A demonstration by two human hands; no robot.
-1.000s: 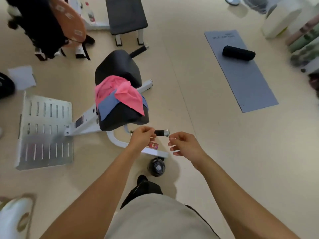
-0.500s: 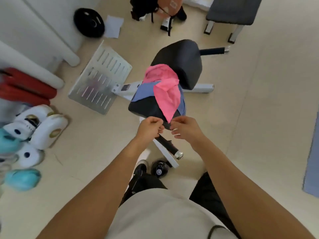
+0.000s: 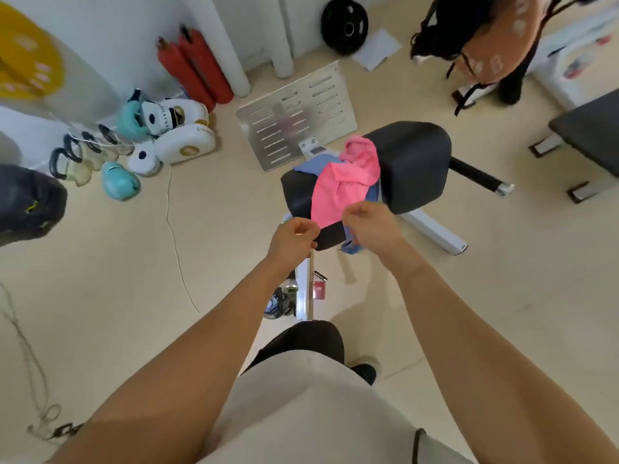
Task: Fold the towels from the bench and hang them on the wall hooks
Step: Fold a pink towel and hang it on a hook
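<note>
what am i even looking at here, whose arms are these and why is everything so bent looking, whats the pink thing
There is no machine here. The picture comes from one wide-angle camera worn on a person's head, looking down, so you see their own two arms reaching forward, and the lens curves the room.

The left hand and right hand both reach to the near edge of a pink towel. The fingers are curled at the cloth and seem to pinch it, though the exact grip is hard to see. The pink towel lies on a blue towel, and both are draped over a black padded gym bench.

Around it on the floor are a metal plate with slots, white and teal boxing pads, red rolls by the wall, and a black weight plate.
</note>
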